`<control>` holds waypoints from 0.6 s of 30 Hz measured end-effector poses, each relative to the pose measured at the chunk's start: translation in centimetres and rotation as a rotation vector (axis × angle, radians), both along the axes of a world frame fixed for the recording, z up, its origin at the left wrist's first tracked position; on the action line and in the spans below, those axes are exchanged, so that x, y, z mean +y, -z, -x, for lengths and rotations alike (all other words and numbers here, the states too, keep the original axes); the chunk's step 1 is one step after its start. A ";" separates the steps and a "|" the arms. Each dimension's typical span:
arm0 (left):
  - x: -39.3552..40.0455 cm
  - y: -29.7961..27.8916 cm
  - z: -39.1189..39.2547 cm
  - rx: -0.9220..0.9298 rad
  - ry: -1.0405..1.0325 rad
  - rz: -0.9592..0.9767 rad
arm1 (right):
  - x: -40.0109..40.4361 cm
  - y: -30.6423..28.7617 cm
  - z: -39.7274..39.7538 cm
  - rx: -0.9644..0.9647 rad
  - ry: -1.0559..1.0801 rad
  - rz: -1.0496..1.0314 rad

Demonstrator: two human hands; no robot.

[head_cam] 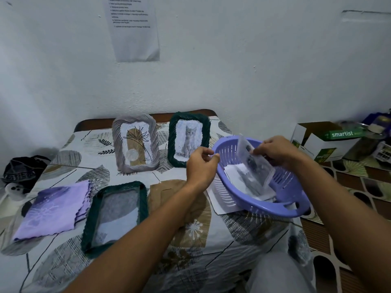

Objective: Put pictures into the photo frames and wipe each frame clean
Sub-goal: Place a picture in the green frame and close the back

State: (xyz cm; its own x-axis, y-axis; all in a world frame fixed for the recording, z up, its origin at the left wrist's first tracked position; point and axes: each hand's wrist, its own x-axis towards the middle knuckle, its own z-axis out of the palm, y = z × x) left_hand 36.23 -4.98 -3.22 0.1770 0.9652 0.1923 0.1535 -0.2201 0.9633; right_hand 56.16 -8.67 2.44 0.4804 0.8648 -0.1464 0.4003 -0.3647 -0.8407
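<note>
My right hand point(277, 152) pinches a cat picture point(257, 163) by its top edge and holds it over the purple basket point(273, 208). My left hand point(201, 166) grips the basket's far left rim, which is tilted up. More pictures point(237, 176) lie inside the basket. A dark green frame point(115, 216) lies flat near the front of the table. At the back stand a grey frame point(135, 142) with a plant picture and a dark green frame point(189, 138) with a cat picture. A folded purple cloth point(55, 210) lies at the left.
The table point(190, 235) wears a leaf-patterned cloth. A white sheet point(218, 199) sticks out from under the basket. A dark bag point(23, 168) sits on the floor at the left. White boxes point(317, 140) and other clutter stand to the right. A printed page point(133, 28) hangs on the wall.
</note>
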 end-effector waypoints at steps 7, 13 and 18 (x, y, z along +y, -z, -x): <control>-0.6 -5.2 0.8 -0.405 0.333 0.511 | -0.4 -1.5 7.1 0.023 -0.249 -0.240; 0.4 -5.4 4.5 -0.571 0.317 0.581 | -0.1 -1.9 10.9 -0.027 -0.276 -0.230; 0.9 -4.4 7.6 -0.520 0.204 0.500 | 0.0 -1.3 14.5 -0.113 -0.331 -0.212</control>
State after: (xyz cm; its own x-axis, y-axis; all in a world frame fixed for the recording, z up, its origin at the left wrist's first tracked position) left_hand 28.61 -4.06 1.15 0.3673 0.9175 -0.1528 -0.3461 0.2873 0.8931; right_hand 41.66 -8.66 3.74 0.1743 0.9806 0.0894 0.5609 -0.0242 -0.8276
